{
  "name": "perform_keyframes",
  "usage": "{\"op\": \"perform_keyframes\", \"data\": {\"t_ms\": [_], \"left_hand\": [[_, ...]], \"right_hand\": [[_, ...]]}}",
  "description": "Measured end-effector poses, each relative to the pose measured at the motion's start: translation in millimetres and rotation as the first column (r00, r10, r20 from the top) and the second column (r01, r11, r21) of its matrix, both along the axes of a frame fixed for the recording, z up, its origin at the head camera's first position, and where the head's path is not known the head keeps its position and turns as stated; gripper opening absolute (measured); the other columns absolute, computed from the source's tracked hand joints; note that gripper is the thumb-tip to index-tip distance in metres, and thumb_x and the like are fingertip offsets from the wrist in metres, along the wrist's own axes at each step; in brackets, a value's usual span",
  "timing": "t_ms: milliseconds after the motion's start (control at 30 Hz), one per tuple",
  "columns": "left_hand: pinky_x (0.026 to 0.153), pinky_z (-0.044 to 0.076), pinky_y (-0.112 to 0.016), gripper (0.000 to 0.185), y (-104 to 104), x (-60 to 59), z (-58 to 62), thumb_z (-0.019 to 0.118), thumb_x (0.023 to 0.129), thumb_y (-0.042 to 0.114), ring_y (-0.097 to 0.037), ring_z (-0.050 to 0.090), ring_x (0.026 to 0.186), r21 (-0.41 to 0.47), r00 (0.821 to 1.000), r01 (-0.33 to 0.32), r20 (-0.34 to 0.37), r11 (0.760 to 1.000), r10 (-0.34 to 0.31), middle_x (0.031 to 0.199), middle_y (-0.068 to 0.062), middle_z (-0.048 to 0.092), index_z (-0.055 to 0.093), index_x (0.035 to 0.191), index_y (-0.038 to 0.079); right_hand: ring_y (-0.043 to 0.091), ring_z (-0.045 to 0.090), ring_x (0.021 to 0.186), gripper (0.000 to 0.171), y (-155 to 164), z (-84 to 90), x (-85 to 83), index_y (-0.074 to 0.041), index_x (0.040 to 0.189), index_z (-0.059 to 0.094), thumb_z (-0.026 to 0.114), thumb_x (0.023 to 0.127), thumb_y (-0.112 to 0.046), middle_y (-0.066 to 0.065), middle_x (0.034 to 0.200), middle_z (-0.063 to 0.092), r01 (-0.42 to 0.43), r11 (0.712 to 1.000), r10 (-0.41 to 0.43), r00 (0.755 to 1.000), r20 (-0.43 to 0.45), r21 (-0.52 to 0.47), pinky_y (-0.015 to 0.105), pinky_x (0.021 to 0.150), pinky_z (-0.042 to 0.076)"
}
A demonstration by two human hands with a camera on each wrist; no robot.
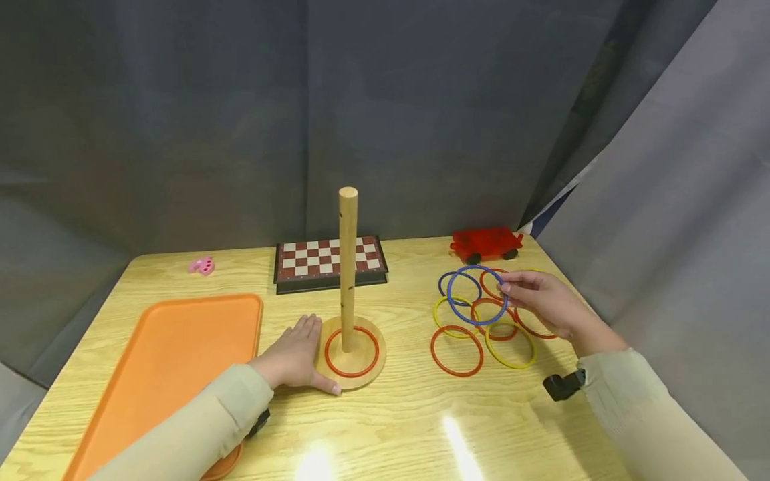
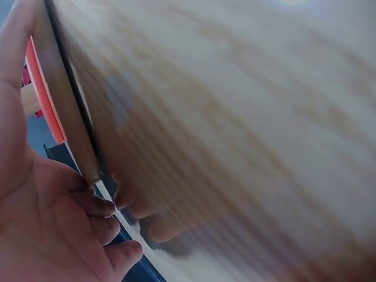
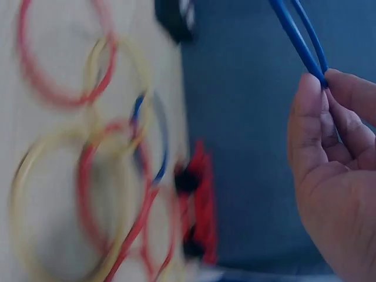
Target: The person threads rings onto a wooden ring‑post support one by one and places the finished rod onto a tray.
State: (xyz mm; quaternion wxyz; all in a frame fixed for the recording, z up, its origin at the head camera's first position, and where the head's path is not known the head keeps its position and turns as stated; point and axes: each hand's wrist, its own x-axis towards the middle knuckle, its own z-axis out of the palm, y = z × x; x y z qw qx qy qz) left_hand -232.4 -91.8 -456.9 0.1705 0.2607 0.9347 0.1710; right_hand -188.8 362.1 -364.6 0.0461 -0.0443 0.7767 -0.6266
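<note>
A wooden peg (image 1: 347,267) stands on a round wooden base (image 1: 365,373) with one red ring (image 1: 351,352) around it. My left hand (image 1: 297,356) rests flat on the table with straight fingers against the base's left rim (image 2: 64,117). My right hand (image 1: 541,300) pinches a blue ring (image 1: 477,295) between thumb and fingers (image 3: 311,106) and holds it lifted above a pile of red, yellow and blue rings (image 1: 481,327) on the table's right side.
An orange tray (image 1: 168,361) lies at the left front. A folded chessboard (image 1: 329,262) sits behind the peg, a red toy car (image 1: 486,244) at the back right, a small pink object (image 1: 202,266) at the back left. Grey curtains surround the table.
</note>
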Motion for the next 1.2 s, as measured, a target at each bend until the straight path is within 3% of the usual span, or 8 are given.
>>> {"op": "perform_keyframes", "data": {"t_ms": [167, 333, 533, 633, 733, 833, 967, 1200], "left_hand": [[0.122, 0.018, -0.058, 0.142, -2, -3.0, -2.0, 0.09, 0.066, 0.066, -0.045, 0.011, 0.155, -0.003, 1.0, -0.003, -0.013, 1.0, 0.003, 0.165, -0.032, 0.015, 0.018, 0.159, -0.013], [0.123, 0.018, -0.056, 0.142, 2, -3.8, -0.7, 0.09, 0.066, 0.067, -0.043, 0.012, 0.155, -0.016, 1.0, -0.005, -0.022, 1.0, 0.005, 0.166, -0.031, 0.017, 0.019, 0.159, -0.012], [0.124, 0.018, -0.054, 0.142, 5, -2.7, 0.3, 0.09, 0.065, 0.067, -0.043, 0.013, 0.155, -0.019, 1.0, -0.005, -0.014, 1.0, 0.005, 0.166, -0.031, 0.017, 0.019, 0.159, -0.013], [0.124, 0.018, -0.054, 0.141, 5, -2.0, 0.1, 0.09, 0.066, 0.066, -0.043, 0.013, 0.155, -0.03, 1.0, -0.004, -0.026, 1.0, 0.003, 0.165, -0.031, 0.018, 0.02, 0.159, -0.013], [0.124, 0.018, -0.053, 0.14, 6, -1.1, -1.0, 0.09, 0.066, 0.067, -0.043, 0.013, 0.155, -0.044, 0.999, 0.001, -0.033, 0.999, -0.003, 0.165, -0.031, 0.018, 0.021, 0.158, -0.013], [0.124, 0.018, -0.053, 0.14, 7, 0.2, -3.0, 0.089, 0.067, 0.067, -0.043, 0.013, 0.155, -0.042, 1.0, 0.009, -0.025, 0.999, -0.01, 0.165, -0.031, 0.019, 0.021, 0.158, -0.013], [0.123, 0.02, -0.053, 0.14, 8, 1.0, -5.9, 0.089, 0.065, 0.068, -0.043, 0.015, 0.155, -0.034, 1.0, 0.008, -0.029, 0.999, -0.009, 0.165, -0.03, 0.022, 0.023, 0.158, -0.013], [0.123, 0.021, -0.053, 0.141, 2, -1.3, -3.7, 0.088, 0.065, 0.071, -0.042, 0.016, 0.155, -0.062, 0.999, -0.008, -0.049, 0.998, 0.005, 0.165, -0.03, 0.022, 0.023, 0.158, -0.013]], "right_hand": [[0.01, 0.068, 0.09, 0.025, -42, 36.7, -13.8, -0.023, 0.109, 0.075, 0.062, 0.103, -0.003, -0.003, 0.1, 0.07, 0.028, 0.988, -0.039, 0.997, -0.07, -0.15, 0.023, 0.083, 0.058], [0.013, 0.07, 0.084, 0.023, -75, 78.3, -21.2, -0.017, 0.109, 0.079, 0.066, 0.1, 0.0, 0.002, 0.096, 0.075, 0.011, 0.94, -0.052, 0.993, -0.109, -0.342, 0.023, 0.08, 0.059], [0.017, 0.071, 0.082, 0.017, -111, 122.3, -29.3, -0.005, 0.111, 0.078, 0.067, 0.098, 0.001, 0.01, 0.096, 0.075, -0.082, 0.836, 0.01, 0.991, -0.136, -0.543, 0.023, 0.077, 0.06], [0.019, 0.071, 0.08, 0.016, -131, 136.0, -32.2, -0.001, 0.11, 0.076, 0.067, 0.098, 0.002, 0.013, 0.095, 0.075, -0.156, 0.773, 0.063, 0.983, -0.171, -0.615, 0.023, 0.075, 0.06], [0.018, 0.071, 0.079, 0.016, -149, 142.3, -32.7, 0.0, 0.109, 0.077, 0.065, 0.098, 0.004, 0.013, 0.093, 0.074, -0.209, 0.741, 0.108, 0.975, -0.193, -0.639, 0.022, 0.073, 0.06], [0.016, 0.07, 0.079, 0.022, -164, 142.8, -32.6, -0.003, 0.106, 0.078, 0.058, 0.101, 0.006, 0.011, 0.09, 0.074, -0.216, 0.764, 0.124, 0.974, -0.191, -0.608, 0.021, 0.072, 0.059], [0.014, 0.069, 0.08, 0.032, -179, 138.4, -35.2, -0.008, 0.104, 0.078, 0.051, 0.103, 0.009, 0.008, 0.089, 0.073, -0.203, 0.821, 0.141, 0.978, -0.156, -0.533, 0.021, 0.073, 0.058], [0.013, 0.068, 0.077, 0.029, -192, 114.9, -46.2, -0.011, 0.108, 0.073, 0.051, 0.104, 0.007, 0.004, 0.089, 0.073, -0.184, 0.886, 0.165, 0.983, -0.083, -0.425, 0.022, 0.076, 0.058]]}}
